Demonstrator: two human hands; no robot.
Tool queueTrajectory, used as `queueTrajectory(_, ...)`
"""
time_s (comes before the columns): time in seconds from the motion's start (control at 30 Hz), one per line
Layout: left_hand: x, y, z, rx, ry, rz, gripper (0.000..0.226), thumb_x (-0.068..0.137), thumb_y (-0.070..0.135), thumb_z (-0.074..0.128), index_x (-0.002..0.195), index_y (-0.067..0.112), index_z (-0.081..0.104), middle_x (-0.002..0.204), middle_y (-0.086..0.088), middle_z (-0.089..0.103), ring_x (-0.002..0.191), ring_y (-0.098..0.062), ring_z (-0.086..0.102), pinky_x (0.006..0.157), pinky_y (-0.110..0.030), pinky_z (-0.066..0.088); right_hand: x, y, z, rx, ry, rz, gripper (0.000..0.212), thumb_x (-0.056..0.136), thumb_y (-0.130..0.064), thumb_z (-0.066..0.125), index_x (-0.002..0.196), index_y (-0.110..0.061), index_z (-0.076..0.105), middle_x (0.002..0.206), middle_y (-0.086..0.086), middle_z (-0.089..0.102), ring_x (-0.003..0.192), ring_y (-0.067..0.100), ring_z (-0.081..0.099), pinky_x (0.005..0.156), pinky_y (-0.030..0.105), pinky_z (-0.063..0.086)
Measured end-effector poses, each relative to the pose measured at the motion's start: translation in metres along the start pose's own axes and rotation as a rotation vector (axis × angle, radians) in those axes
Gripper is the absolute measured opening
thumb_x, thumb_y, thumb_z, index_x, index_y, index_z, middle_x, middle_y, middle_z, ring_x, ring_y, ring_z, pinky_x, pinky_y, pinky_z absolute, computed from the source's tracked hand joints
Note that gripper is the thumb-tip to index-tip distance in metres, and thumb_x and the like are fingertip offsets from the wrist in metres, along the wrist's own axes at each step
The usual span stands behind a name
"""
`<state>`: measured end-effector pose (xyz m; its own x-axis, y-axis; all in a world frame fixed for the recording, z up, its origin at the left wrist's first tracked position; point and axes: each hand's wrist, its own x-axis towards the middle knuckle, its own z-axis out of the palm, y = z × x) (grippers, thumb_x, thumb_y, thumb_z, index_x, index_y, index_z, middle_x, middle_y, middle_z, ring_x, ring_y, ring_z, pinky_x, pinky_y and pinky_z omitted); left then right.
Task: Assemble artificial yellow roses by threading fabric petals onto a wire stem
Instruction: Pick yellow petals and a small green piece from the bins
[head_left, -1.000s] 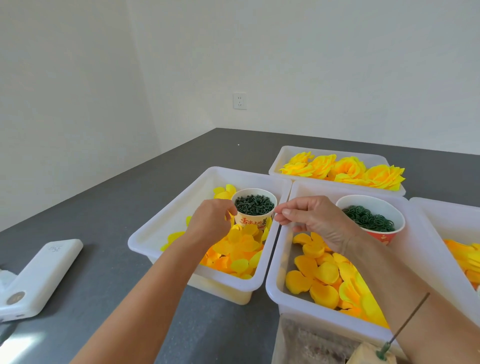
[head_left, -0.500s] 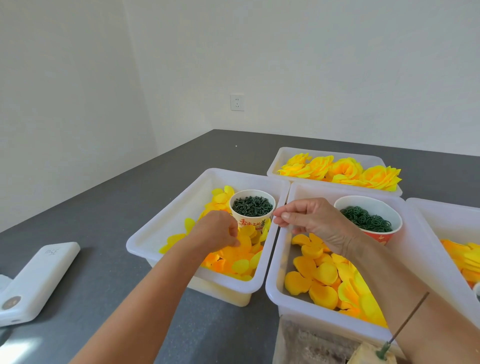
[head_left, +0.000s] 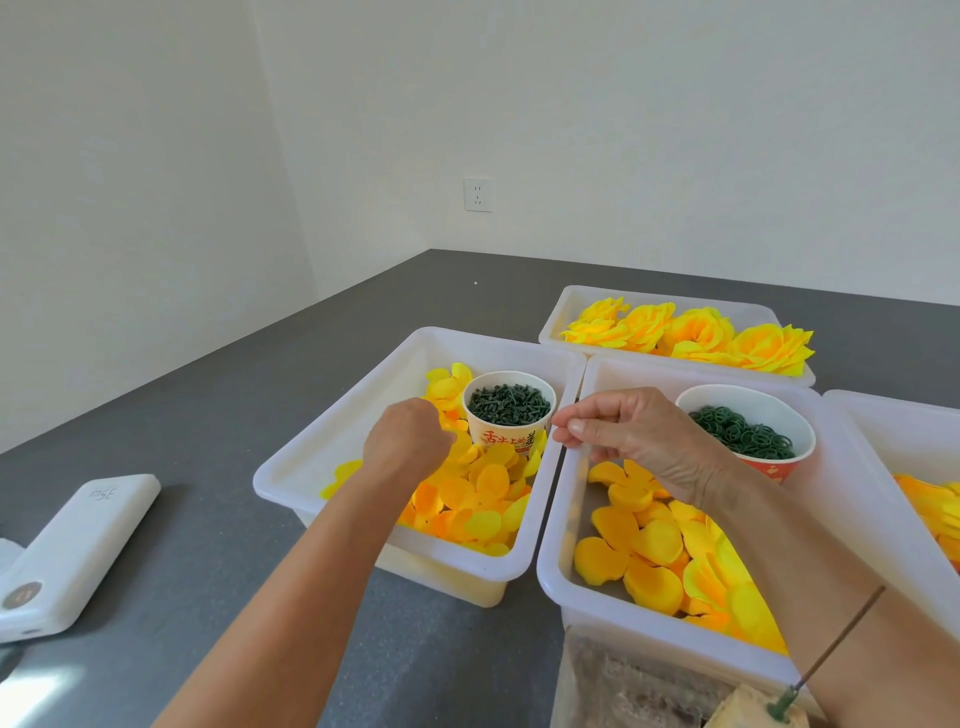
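Over the left bin (head_left: 332, 441), left hand (head_left: 405, 447) among petals (head_left: 483, 493), grip unclear, right hand (head_left: 634, 441) pinched, contents unseen.

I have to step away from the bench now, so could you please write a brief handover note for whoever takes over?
Left hand: down in the left bin on the loose petals; its grip is hidden.
Right hand: fingertips pinched above the bin rims; what they hold is too small to tell.
Wire stem stands bare in its base, bottom right.
Done: finished roses in the far bin.
Left: thread petals onto the stem.
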<state>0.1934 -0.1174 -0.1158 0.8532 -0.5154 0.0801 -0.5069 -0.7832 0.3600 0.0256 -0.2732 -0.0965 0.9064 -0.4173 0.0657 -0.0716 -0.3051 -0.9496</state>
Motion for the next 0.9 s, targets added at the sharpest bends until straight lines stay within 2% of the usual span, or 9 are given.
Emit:
queueTrajectory(0.1,-0.001,0.001,-0.002,-0.003,-0.007,0.015,0.020,0.089,0.024,0.060,0.093,0.005,0.064,0.098,-0.010,0.062,0.094,-0.027,0.059,0.068,-0.032,0.045,0.000,0.000,0.000,-0.001,0.003,0.001,0.015,0.088,-0.010,0.062,0.099,-0.012,0.072,0.092,0.004,0.074,0.096,0.016,0.068,0.088,0.043,0.051)
queueTrajectory(0.2,-0.004,0.001,-0.002,0.052,-0.034,0.031,0.014,0.087,0.014,0.059,0.097,0.005,0.064,0.101,-0.010,0.063,0.094,-0.026,0.059,0.070,-0.032,0.048,0.001,0.000,0.000,0.000,0.005,0.003,0.015,0.087,-0.009,0.062,0.098,-0.013,0.072,0.092,0.004,0.074,0.097,0.017,0.068,0.089,0.043,0.050)
queueTrajectory(0.33,-0.008,0.000,-0.001,0.064,-0.147,0.138,0.025,0.086,0.005,0.053,0.100,0.019,0.068,0.110,-0.002,0.061,0.102,-0.020,0.056,0.080,-0.031,0.050,0.001,0.000,0.000,-0.006,-0.002,0.001,0.015,0.087,-0.010,0.062,0.097,-0.014,0.072,0.092,0.003,0.074,0.096,0.016,0.068,0.088,0.042,0.051)
queueTrajectory(0.43,-0.009,0.002,0.001,0.119,-0.169,0.248,0.016,0.086,0.025,0.059,0.098,0.025,0.069,0.115,0.004,0.061,0.107,-0.017,0.053,0.087,-0.032,0.044,0.002,0.000,0.001,-0.007,0.000,0.003,0.015,0.087,-0.010,0.062,0.097,-0.014,0.072,0.092,0.003,0.074,0.096,0.016,0.068,0.087,0.042,0.051)
queueTrajectory(0.5,-0.009,0.004,0.004,0.160,-0.164,0.294,0.032,0.079,0.054,0.063,0.092,0.025,0.070,0.110,0.007,0.062,0.105,-0.016,0.052,0.088,-0.034,0.041,0.002,0.000,0.001,-0.008,0.003,0.002,0.015,0.087,-0.010,0.062,0.097,-0.014,0.072,0.092,0.003,0.074,0.096,0.016,0.068,0.087,0.041,0.051)
queueTrajectory(0.57,-0.009,0.007,0.007,0.220,-0.188,0.337,0.048,0.070,0.068,0.062,0.091,0.025,0.070,0.104,0.006,0.062,0.103,-0.015,0.051,0.086,-0.033,0.038,0.002,0.000,0.001,-0.010,0.001,0.000,0.015,0.087,-0.010,0.062,0.097,-0.014,0.072,0.092,0.003,0.074,0.097,0.017,0.068,0.087,0.040,0.051)
queueTrajectory(0.67,-0.008,0.011,0.009,0.329,-0.195,0.407,0.043,0.069,0.060,0.069,0.096,0.026,0.069,0.103,0.003,0.060,0.104,-0.017,0.049,0.085,-0.032,0.037,0.002,0.001,0.001,-0.014,-0.005,-0.005,0.015,0.087,-0.010,0.062,0.097,-0.014,0.072,0.091,0.003,0.075,0.097,0.017,0.068,0.085,0.038,0.051)
queueTrajectory(0.8,-0.007,0.013,0.009,0.193,-0.214,0.395,0.026,0.071,0.040,0.077,0.089,0.023,0.070,0.102,0.003,0.062,0.102,-0.016,0.050,0.085,-0.033,0.042,0.002,0.001,0.001,-0.016,-0.009,-0.005,0.015,0.087,-0.010,0.062,0.096,-0.016,0.072,0.090,0.002,0.075,0.096,0.017,0.068,0.085,0.038,0.052)
queueTrajectory(0.9,-0.007,0.012,0.005,0.119,-0.190,0.384,0.011,0.078,0.031,0.073,0.081,0.022,0.069,0.100,0.002,0.064,0.096,-0.015,0.052,0.086,-0.033,0.042,0.002,0.001,0.001,-0.020,-0.011,-0.007,0.015,0.087,-0.010,0.062,0.096,-0.016,0.072,0.090,0.001,0.075,0.096,0.016,0.068,0.085,0.039,0.052)
